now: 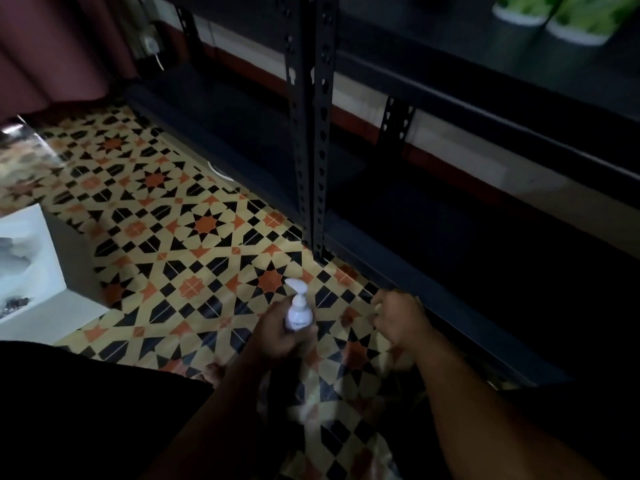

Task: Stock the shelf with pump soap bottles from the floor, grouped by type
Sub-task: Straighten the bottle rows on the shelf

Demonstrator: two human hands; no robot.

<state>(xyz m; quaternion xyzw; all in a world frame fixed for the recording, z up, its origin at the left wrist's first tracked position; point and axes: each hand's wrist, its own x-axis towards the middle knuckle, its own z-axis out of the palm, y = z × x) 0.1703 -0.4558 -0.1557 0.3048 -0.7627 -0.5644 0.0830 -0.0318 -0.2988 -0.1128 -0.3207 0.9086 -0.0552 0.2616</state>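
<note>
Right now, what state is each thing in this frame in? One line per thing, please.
Pump bottle: upright, held off the floor in the left hand, pump on.
Left hand: gripping the bottle's body.
Right hand: fingers loosely curled, holding nothing visible.
Lower shelf: dark, no bottles visible on it.
Green-labelled containers: standing on the upper shelf.
White box: on the floor, top open.

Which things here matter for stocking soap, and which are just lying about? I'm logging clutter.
Job: pump bottle gripped in left hand; right hand, holding nothing visible; dark shelf; green bottles on upper shelf.
Lying about: white box; curtain.
</note>
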